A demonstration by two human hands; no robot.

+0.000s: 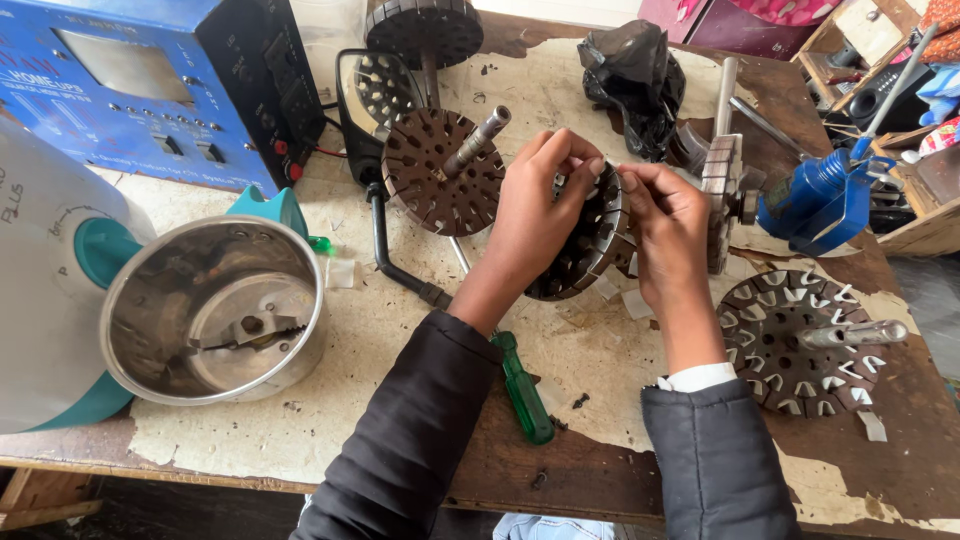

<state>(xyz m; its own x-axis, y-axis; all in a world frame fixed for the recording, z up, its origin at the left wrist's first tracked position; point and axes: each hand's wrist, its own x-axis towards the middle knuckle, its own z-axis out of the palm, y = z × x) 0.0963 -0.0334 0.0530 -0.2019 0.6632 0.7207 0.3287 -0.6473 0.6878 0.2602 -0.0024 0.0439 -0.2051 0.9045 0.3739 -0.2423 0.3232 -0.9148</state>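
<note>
Both my hands hold a dark slotted motor rotor core (590, 250), tilted on its edge above the worn wooden workbench (400, 330). My left hand (535, 215) grips its left rim and top. My right hand (665, 230) pinches a small pale strip at the top of the rotor's slots. Several white paper strips show in the slots on its right side. A green-handled screwdriver (523, 385) lies under my left forearm.
Another rotor with a shaft (445, 170) lies left of my hands; a third with white slot liners (800, 340) lies at right. A steel mixer jar (215, 310), blue power unit (150, 85), blue vise (820, 200) and black plastic bag (635, 80) surround them.
</note>
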